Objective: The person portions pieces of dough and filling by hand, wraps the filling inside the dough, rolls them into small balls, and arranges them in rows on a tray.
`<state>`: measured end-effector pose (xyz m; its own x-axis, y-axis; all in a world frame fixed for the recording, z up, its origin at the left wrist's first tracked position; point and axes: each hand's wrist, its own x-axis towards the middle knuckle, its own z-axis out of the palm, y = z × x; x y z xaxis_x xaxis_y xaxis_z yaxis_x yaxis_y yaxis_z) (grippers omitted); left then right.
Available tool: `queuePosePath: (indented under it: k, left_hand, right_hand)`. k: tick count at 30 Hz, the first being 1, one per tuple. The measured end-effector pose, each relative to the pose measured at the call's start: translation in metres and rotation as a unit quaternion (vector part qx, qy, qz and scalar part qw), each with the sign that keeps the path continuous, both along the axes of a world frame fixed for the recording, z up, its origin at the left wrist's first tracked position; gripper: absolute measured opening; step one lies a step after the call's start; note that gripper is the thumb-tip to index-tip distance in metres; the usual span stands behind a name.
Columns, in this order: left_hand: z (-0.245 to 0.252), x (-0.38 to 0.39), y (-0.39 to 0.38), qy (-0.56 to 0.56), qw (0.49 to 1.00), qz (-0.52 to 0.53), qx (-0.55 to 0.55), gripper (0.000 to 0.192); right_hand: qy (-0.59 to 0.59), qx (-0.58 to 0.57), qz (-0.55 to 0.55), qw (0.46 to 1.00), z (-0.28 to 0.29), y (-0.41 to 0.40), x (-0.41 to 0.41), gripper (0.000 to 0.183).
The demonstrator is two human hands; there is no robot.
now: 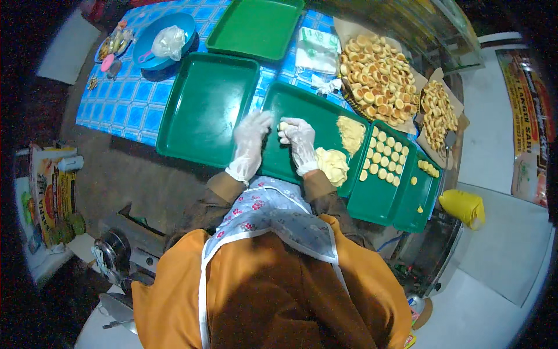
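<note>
Both hands wear thin white plastic gloves above a green plastic tray (314, 96). My right hand (298, 141) holds a small piece of pale dough (284, 126) between thumb and fingers. My left hand (252, 141) is at the tray's left edge, its fingers pointing toward the right hand; nothing shows in it. To the right of my right hand, a smooth mound of dough (332, 166) and a rougher, flatter one (351, 134) lie in the same tray. Rows of small round dough pieces (385, 158) fill part of another green tray (372, 205) at the right.
An empty-looking green tray (207, 111) lies left, another (255, 28) behind. Baked round pastries (377, 74) heap on a paper-lined basket, with a second heap (438, 114) beside it. A blue basin (183, 26) holds a plastic bag. A narrow tray (416, 220) with dough pieces stands far right.
</note>
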<state>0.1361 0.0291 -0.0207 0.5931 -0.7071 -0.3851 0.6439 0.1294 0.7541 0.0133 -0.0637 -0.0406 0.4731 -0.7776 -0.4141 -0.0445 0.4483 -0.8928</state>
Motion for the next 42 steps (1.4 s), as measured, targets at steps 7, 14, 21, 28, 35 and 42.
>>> queuePosePath:
  k: [7,14,21,28,35,42]
  left_hand:
    - [0.026,0.042,0.028,-0.024,0.993,0.079,0.088,0.052]
    - [0.046,0.027,0.023,-0.054,0.988,-0.069,0.125,0.038]
    - [0.045,-0.007,0.018,-0.171,0.962,-0.207,0.050,0.031]
    - [0.045,-0.024,0.003,-0.115,0.962,-0.242,0.061,0.028]
    - [0.023,-0.023,-0.003,0.012,0.991,-0.129,0.028,0.022]
    - [0.038,-0.035,-0.001,-0.005,0.990,-0.098,0.098,0.014]
  right_hand:
    - [0.137,-0.254,0.061,0.955,-0.036,0.004,0.053,0.025]
    - [0.078,-0.378,0.101,0.917,-0.025,-0.002,0.034,0.073]
    - [0.287,-0.553,0.123,0.772,0.027,0.040,0.005,0.094]
    - [0.268,-0.518,0.139,0.800,0.041,0.046,-0.031,0.082]
    - [0.267,-0.570,0.148,0.763,0.046,0.047,-0.047,0.084]
    - [0.245,-0.499,0.121,0.822,0.055,0.057,-0.039,0.096]
